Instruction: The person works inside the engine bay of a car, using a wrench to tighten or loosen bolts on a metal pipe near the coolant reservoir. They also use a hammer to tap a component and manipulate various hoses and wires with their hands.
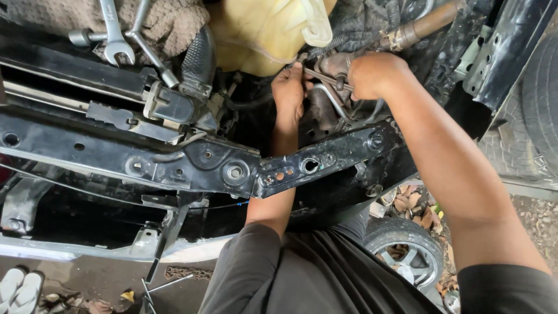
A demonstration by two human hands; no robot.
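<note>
Head view: the person leans over the black front crossmember (232,166) of a vehicle with its front panels off, both arms reaching into the engine bay. The right hand (375,74) is closed in a fist around the end of a slim metal wrench (325,77), which lies nearly level across a rusty brown engine part (334,64). The left hand (289,90) comes up from under the crossmember, its fingers (296,72) curled narrow against the wrench's other end, steadying it at the fastener; the fastener itself is hidden. With the tool seated and both hands on it, the fitting looks mid-turn, not yet free. Two spare wrenches (125,35) rest on a cloth (168,17) beside a yellowish plastic reservoir (261,32).
</note>
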